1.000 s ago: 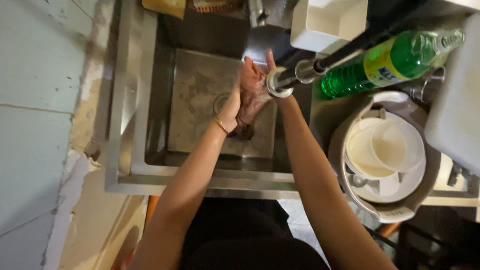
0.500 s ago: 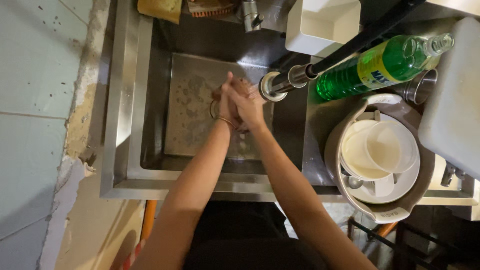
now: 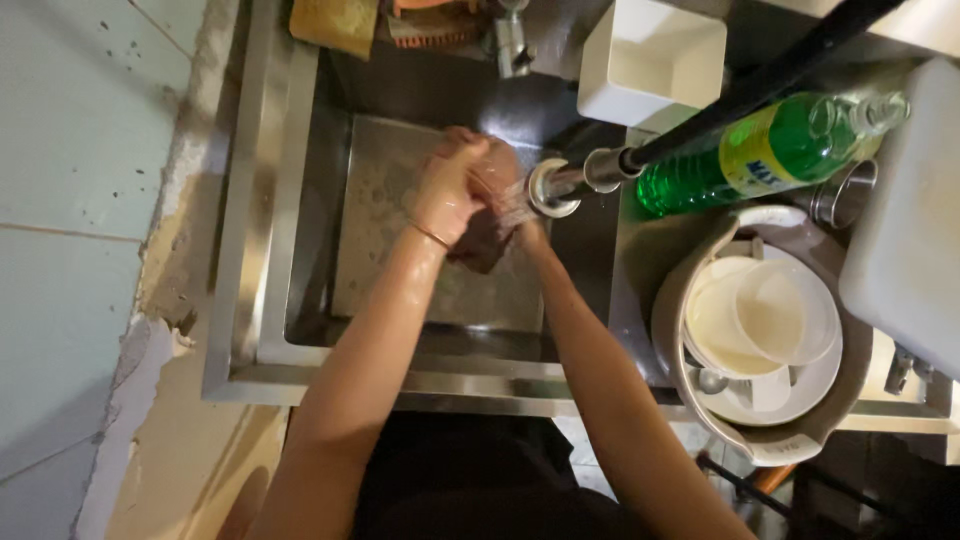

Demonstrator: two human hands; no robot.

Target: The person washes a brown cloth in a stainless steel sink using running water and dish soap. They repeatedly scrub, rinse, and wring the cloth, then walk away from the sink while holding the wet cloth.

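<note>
Both my hands are over the steel sink (image 3: 300, 300), under water spraying from the faucet head (image 3: 553, 187). My left hand (image 3: 450, 190) is wet and clasped over my right hand (image 3: 495, 215), which lies partly hidden beneath it. A thin bangle circles my left wrist. Neither hand holds any object; the fingers are curled against each other.
A green bottle of dish liquid (image 3: 770, 150) lies right of the faucet. A round basin (image 3: 760, 340) with white plates and bowls sits at the right. A white square container (image 3: 650, 60) and a yellow sponge (image 3: 335, 22) are at the back. Tiled wall at left.
My clasped hands moved from the sink's middle up toward the faucet head, with the left hand now covering the right. The camera view shifted slightly.
</note>
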